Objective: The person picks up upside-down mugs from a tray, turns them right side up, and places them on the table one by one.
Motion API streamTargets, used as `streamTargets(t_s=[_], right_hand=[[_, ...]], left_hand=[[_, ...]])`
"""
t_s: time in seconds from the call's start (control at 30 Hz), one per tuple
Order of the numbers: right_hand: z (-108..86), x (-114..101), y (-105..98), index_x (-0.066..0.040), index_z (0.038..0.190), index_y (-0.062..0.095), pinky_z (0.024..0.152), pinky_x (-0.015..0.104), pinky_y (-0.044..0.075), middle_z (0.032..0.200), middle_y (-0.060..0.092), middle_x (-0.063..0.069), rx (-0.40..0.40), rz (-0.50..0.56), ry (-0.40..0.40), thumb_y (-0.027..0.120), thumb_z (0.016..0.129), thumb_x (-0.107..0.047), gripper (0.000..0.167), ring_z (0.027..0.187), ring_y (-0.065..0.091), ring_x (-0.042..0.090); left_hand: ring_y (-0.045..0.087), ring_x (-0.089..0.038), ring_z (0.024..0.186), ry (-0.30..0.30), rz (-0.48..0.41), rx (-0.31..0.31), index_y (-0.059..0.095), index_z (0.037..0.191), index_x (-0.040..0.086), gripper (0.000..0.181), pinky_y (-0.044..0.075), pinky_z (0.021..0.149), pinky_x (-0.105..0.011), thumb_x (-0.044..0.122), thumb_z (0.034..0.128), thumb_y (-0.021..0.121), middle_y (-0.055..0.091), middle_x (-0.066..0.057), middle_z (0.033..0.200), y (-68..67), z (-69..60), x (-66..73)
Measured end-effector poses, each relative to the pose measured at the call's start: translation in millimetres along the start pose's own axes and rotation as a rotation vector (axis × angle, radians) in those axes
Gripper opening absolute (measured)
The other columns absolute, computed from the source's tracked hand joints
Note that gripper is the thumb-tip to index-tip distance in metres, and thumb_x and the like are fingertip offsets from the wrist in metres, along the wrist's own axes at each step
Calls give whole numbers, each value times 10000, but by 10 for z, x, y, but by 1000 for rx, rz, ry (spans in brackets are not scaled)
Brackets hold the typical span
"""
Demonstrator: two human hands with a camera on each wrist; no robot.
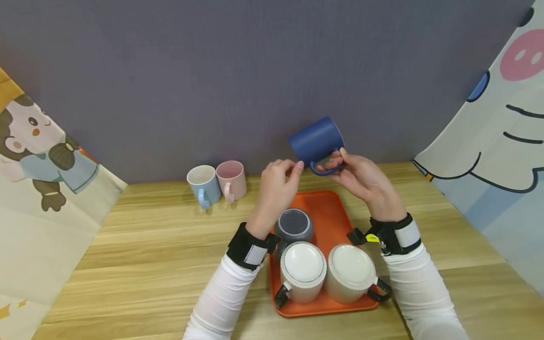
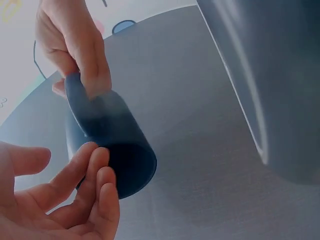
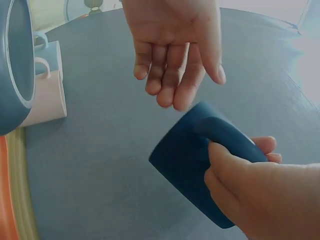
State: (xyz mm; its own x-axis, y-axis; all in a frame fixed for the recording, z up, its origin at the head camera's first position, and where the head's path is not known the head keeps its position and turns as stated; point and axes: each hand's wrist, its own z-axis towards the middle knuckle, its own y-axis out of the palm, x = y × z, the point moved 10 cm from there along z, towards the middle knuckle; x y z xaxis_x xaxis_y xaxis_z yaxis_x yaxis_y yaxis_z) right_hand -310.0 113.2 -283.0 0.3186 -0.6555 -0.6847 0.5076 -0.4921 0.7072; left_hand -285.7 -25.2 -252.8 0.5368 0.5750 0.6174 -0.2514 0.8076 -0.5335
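Observation:
A dark blue mug (image 1: pixel 316 139) is up in the air, tilted on its side before the grey backdrop. My right hand (image 1: pixel 365 182) grips it at the handle, as the right wrist view also shows. My left hand (image 1: pixel 276 189) is beside the mug's open end, fingers loosely bent and holding nothing. In the left wrist view its fingertips (image 2: pixel 102 155) overlap the mug's rim; whether they touch it I cannot tell. Below, an orange tray (image 1: pixel 329 208) carries an upside-down grey mug (image 1: pixel 294 224) and two upside-down whitish mugs with black handles, one left (image 1: pixel 303 269) and one right (image 1: pixel 352 271).
To the left of the tray, a light blue mug (image 1: pixel 205 185) and a pink mug (image 1: pixel 232 180) stand upright side by side on the wooden table (image 1: pixel 170 264). Behind them rises the grey backdrop (image 1: pixel 212 94). Cartoon-printed cloths hang at the left (image 1: pixel 63 226) and right (image 1: pixel 488 141).

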Motion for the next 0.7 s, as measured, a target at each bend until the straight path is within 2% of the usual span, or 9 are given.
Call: streamTargets(t_s=[0.17, 0.33, 0.43, 0.57, 0.63, 0.7], right_hand=[[25, 9, 69, 9, 894, 478, 983, 382, 466, 817, 500, 81, -40, 56, -20, 243, 1036, -157, 321, 809, 558, 185], [41, 82, 162, 9, 927, 468, 952, 320, 451, 857, 494, 76, -87, 140, 19, 252, 1036, -162, 295, 831, 522, 179], [49, 130, 205, 12, 941, 475, 897, 297, 440, 866, 501, 77, -111, 157, 45, 243, 1039, -176, 314, 836, 504, 170], [58, 154, 232, 12, 937, 494, 909, 285, 449, 866, 510, 75, -118, 89, 36, 230, 1040, -175, 339, 848, 515, 162], [58, 159, 230, 12, 940, 506, 913, 281, 451, 871, 519, 73, -106, 46, 27, 246, 1039, -170, 332, 860, 524, 165], [55, 166, 226, 4, 943, 517, 905, 272, 457, 872, 531, 66, -83, -17, 23, 267, 1038, -168, 319, 876, 536, 166]], left_hand=[[569, -177, 796, -27, -31, -71, 712, 930, 61, 317, 456, 722, -287, 305, 976, 515, 643, -42, 817, 76, -1, 2], [518, -169, 616, -87, -138, -187, 706, 939, 85, 360, 390, 554, -247, 365, 986, 486, 557, -28, 666, 189, -14, -39], [514, -185, 603, -136, -207, -235, 709, 945, 82, 399, 380, 540, -248, 390, 992, 459, 577, -40, 664, 241, -26, -88], [658, -186, 801, -207, -367, -207, 717, 999, 33, 417, 534, 749, -295, 351, 1003, 448, 714, -97, 893, 253, -26, -169], [683, -216, 875, -248, -473, -183, 710, 1015, -6, 413, 541, 842, -354, 320, 1004, 455, 715, -150, 968, 257, -30, -208], [687, -243, 877, -298, -575, -159, 703, 1026, -36, 400, 537, 863, -384, 293, 997, 477, 704, -191, 991, 260, -41, -252]])
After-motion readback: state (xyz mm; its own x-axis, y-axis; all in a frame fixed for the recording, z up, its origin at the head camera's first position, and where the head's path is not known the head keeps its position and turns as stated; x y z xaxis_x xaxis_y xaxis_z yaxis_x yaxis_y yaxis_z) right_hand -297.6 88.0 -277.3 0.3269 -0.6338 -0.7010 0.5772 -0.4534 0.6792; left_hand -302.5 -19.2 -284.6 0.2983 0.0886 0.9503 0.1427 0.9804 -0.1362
